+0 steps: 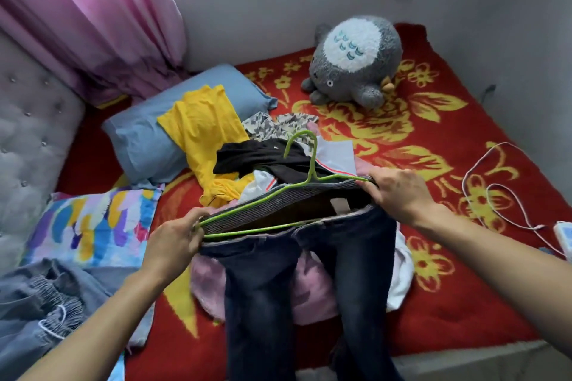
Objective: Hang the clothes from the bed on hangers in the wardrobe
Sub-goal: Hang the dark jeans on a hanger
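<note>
From the head view, 2 hands hold dark jeans (309, 281) up over the bed (464, 303). The left hand (173, 241) pinches one end of the waistband and the green hanger (278, 195). The right hand (399, 192) grips the other end. The hanger sits inside the open waistband. More clothes (201, 130) lie piled behind, near a blue pillow (139, 139) and a grey plush toy (353, 62).

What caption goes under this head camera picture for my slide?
Both hands, left hand and right hand, stretch dark jeans onto a green hanger over the bed.
</note>
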`<state>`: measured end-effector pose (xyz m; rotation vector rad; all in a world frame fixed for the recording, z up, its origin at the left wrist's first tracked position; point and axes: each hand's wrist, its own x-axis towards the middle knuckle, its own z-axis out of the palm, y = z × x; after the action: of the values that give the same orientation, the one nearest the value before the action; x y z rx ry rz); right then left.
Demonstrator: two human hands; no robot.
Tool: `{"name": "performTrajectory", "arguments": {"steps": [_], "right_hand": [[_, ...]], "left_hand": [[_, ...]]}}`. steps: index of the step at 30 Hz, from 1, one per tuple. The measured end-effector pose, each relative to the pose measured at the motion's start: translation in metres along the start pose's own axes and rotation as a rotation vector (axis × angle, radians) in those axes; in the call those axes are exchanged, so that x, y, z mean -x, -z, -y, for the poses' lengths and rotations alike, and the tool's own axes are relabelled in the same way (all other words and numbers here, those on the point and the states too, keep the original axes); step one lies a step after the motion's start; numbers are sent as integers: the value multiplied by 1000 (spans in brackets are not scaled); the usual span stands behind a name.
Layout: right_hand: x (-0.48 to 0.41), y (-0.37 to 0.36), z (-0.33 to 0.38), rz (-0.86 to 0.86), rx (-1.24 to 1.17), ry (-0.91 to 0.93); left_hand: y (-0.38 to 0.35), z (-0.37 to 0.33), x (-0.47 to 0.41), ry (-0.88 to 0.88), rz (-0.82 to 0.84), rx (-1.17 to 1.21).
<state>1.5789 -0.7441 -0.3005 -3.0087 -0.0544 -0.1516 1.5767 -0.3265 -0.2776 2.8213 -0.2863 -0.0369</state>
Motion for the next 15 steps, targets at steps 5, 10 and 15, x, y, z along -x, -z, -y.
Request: {"name": "performTrajectory", "arguments": {"steps": [5, 10, 15], "right_hand": [[-6, 14, 12, -7, -45, 31], [-6, 22, 12, -1, -123, 2], [-3, 15, 1, 11, -103, -33]], "left_hand": [[1, -4, -8, 126, -68, 179], [4, 1, -15, 192, 29, 418], [3, 0, -4, 201, 229, 793]]}}
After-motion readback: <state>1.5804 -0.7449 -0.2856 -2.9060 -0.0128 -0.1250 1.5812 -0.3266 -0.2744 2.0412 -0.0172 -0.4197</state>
